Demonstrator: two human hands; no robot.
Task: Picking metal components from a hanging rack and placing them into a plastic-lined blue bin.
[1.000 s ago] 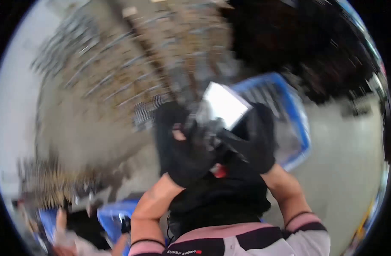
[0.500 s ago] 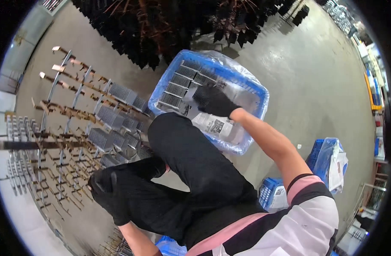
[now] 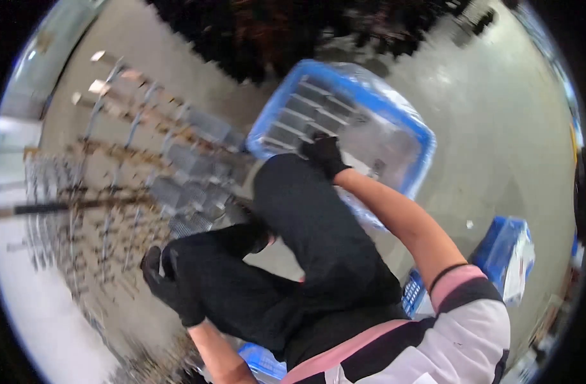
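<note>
My right hand, in a black glove, is inside the lined blue basket. Its fingers are at the near end of the grey finned metal blocks, which lie in rows on the basket's left side. Motion blur hides whether the fingers grip a block. Beside my bent left knee, my black-gloved left hand has thumb and fingers apart, with nothing visible in it. Left of my legs, more finned blocks hang on a rack of metal bars and hooks.
A dark mass of hanging parts stands beyond the basket. To my right on the floor are a plastic-wrapped blue basket and a smaller blue one. Another blue basket shows below my legs.
The view has shifted, so the basket sits farther right. My right hand has drawn nearer my knee, at the blocks' near end. My left hand's fingers have spread.
</note>
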